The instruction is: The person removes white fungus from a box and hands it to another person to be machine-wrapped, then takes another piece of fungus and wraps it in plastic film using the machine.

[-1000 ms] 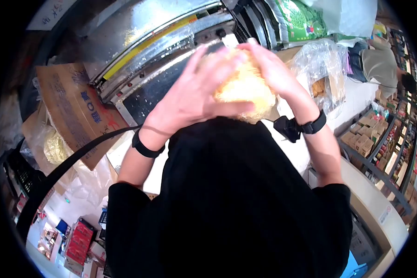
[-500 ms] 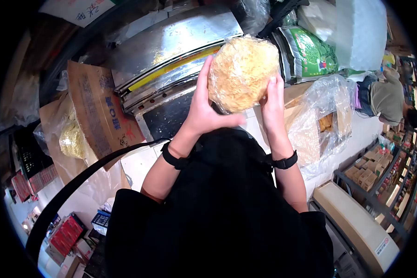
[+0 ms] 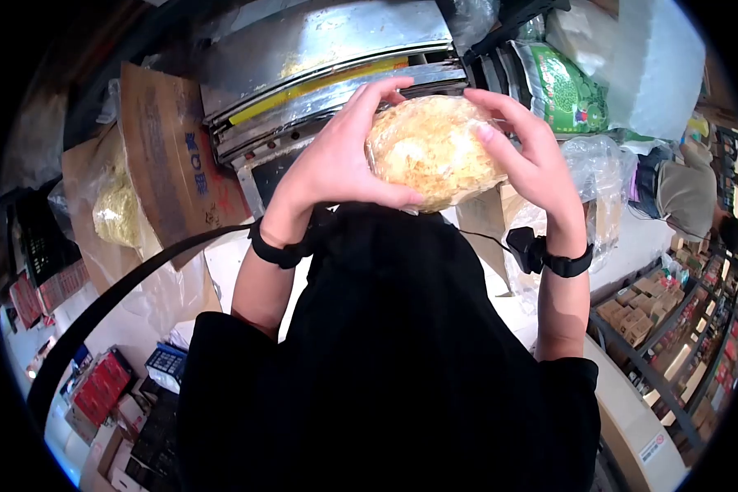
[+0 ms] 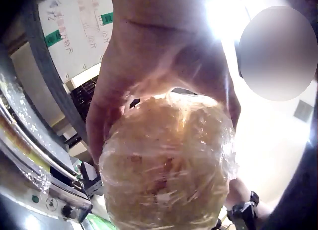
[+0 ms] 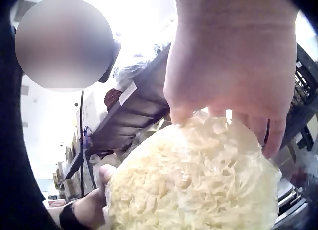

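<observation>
A rounded clear plastic bag packed with pale yellow, frilly dried pieces is held up in front of the chest. My left hand grips its left side, thumb along the near lower edge and fingers over the far side. At the opposite side, my right hand holds it with curled fingers, the thumb on its upper face. In the left wrist view, shiny wrinkled film covers the bag. From the right wrist, the ruffled contents of the bag show closely below the fingers.
Beyond the hands stands a metal machine with a yellow strip. An opened cardboard box with a bag of yellow pieces is at left. A green printed sack lies at back right, near a person and loaded shelves.
The bag has turned from a tall to a wider, flatter pose and sits slightly lower. My right hand has shifted outward and round its right end; both hands keep hold.
</observation>
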Motion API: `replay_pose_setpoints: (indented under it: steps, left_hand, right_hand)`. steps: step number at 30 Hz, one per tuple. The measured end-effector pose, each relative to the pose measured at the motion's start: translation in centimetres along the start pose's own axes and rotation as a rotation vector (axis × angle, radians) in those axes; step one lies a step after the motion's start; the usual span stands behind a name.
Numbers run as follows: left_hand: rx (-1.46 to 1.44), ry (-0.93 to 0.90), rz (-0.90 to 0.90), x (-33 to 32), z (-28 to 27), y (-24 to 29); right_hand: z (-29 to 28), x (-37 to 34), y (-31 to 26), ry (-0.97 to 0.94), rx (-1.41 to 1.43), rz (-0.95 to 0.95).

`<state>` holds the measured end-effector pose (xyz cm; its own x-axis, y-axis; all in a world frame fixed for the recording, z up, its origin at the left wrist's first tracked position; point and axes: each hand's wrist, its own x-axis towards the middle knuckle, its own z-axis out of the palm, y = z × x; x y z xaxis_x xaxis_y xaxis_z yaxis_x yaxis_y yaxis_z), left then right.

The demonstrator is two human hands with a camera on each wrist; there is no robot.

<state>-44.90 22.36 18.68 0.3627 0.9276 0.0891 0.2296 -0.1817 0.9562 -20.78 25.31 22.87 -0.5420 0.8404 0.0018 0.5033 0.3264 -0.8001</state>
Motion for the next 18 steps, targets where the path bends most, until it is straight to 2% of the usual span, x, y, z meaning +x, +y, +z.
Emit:
replay_pose_setpoints:
  steps: [1,2,3,4,6,8,10,11,16,18]
  left_hand:
    - [0.000,0.007,-0.014,-0.4,0.0,-0.3]
    - [-0.146,0.000,-0.073,-0.7,0.0,-0.6]
    - [-0.291,-0.007,-0.128,-0.8,0.1,-0.9]
    - [-0.290,-0.004,-0.136,-0.9,0.3,-1.8]
    - [-0.310,0.044,-0.092,-1.3,0.8,-3.3]
    - [-0.356,0.022,-0.134,-1.7,1.1,-3.4]
    - [-0.259,-0.130,-0.336,-2.0,1.5,-3.4]
    - [-0.094,-0.129,-0.270,-2.0,1.6,-3.4]
    - [-0.209,-0.171,-0.203,-2.7,1.2,-4.7]
    - [-0.250,-0.215,-0.187,-2.8,1.0,-5.3]
  right_hand:
    - [0.5,-0.1,0.2,0.012,0.069,0.089]
    - [1.0,-0.2,0.4,0.025,0.135,0.178]
    - [1.6,-0.3,1.1,0.055,0.112,0.103]
    - [2.4,-0.5,1.8,0.050,0.118,0.104]
    - [4.0,-1.1,2.9,0.048,0.382,0.340]
    - [4.9,-1.7,3.3,0.004,0.413,0.425]
    - [5.9,-2.4,3.5,-0.073,0.313,0.487]
    - [6.2,-2.5,3.6,-0.045,0.313,0.496]
    - [6.8,-3.2,4.7,0.028,0.461,0.492]
    - [6.6,-3.5,5.2,0.052,0.310,0.333]
